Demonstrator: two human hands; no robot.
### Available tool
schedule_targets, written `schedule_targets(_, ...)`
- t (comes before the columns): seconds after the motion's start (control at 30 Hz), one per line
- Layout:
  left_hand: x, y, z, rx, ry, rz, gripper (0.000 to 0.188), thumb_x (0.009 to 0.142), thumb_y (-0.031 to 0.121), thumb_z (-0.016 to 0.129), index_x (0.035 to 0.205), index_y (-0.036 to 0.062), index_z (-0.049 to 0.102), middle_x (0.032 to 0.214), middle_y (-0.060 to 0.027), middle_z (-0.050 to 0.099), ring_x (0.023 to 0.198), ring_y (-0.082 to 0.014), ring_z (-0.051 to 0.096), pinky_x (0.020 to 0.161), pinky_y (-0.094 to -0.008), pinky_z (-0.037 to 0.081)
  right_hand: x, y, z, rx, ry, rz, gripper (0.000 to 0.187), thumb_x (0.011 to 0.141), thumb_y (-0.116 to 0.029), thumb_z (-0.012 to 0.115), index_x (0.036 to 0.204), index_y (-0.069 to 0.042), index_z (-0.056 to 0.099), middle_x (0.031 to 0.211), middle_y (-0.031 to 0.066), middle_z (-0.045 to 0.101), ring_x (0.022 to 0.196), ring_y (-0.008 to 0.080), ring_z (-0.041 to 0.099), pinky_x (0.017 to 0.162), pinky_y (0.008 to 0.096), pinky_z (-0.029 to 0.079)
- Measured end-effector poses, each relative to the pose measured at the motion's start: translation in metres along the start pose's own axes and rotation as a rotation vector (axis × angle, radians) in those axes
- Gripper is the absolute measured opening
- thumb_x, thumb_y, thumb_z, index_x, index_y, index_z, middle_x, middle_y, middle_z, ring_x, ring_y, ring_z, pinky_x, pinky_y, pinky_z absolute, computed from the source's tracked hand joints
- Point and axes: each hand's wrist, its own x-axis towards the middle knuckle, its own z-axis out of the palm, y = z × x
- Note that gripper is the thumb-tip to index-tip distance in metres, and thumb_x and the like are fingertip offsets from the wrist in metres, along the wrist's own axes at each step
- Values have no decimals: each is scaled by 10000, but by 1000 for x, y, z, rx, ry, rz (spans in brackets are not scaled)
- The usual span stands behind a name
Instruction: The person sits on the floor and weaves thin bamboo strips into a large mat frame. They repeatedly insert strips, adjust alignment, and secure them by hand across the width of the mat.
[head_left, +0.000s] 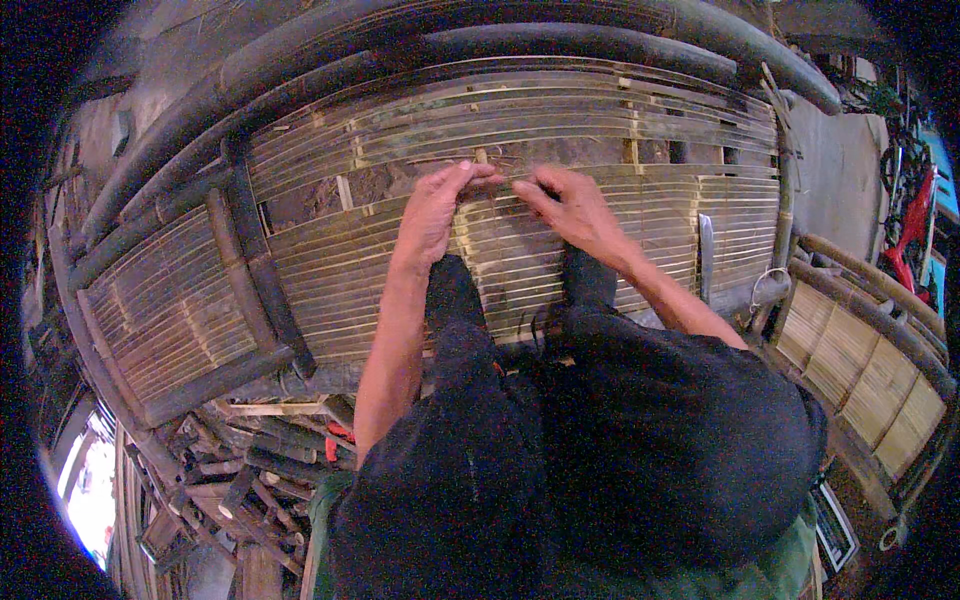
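Over a long bamboo slat frame, both my hands meet close together near an opening between the slats. My left hand is closed, thumb and fingertips pinched on a thin strand that runs between the hands. Facing it, my right hand pinches at the strand's other side. The strand's exact material is too small and blurred to tell. Just beyond the fingertips, a short pale peg-like piece and thin brown strands lie across the slats. Pale cross bindings hold the slats below my left hand.
A flat grey blade-like piece lies on the slats at right. Thick dark bamboo poles border the far side. Another slatted panel stands at right. Cut bamboo pieces are piled at lower left. My dark-clothed legs are at the near edge.
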Motion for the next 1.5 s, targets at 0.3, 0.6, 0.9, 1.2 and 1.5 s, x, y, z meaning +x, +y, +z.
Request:
schedule_targets(0.3,-5,-3,-2,1187,142,819,284,861,294,567,959,45,661,847,-162,650,837,-332,606,769,-376,459,-23,-112,-105,363,-874,41,410,947,-416,424,940,-55,620,608,36,564,558,130,520,526,315,429)
schedule_targets(0.6,-6,11,-12,790,362,400,315,906,301,533,897,14,665,735,-182,617,643,-281,591,633,-361,453,58,36,22,557,-398,670,791,855,-712,277,1226,-52,505,633,44,556,488,98,431,450,276,384)
schedule_targets(0.9,-10,31,-5,891,338,615,253,896,240,544,949,28,672,974,-140,636,885,-286,613,785,-337,472,59,21,20,-98,-377,113,699,882,-636,345,958,-6,639,782,128,642,662,184,599,624,313,484)
schedule_targets(1.2,3,13,3,1052,368,666,249,869,228,554,1058,85,633,1031,-122,606,930,-295,580,815,-379,460,51,29,53,260,92,-113,351,922,-314,504,980,-2,653,890,129,672,803,212,630,730,318,474)
schedule_targets(1.5,10,-68,-17,1590,466,563,251,831,219,523,1048,120,603,1075,-95,575,1047,-325,490,962,-498,322,52,20,64,752,48,273,364,925,-314,523,664,-61,552,641,8,522,615,110,469,622,286,412)
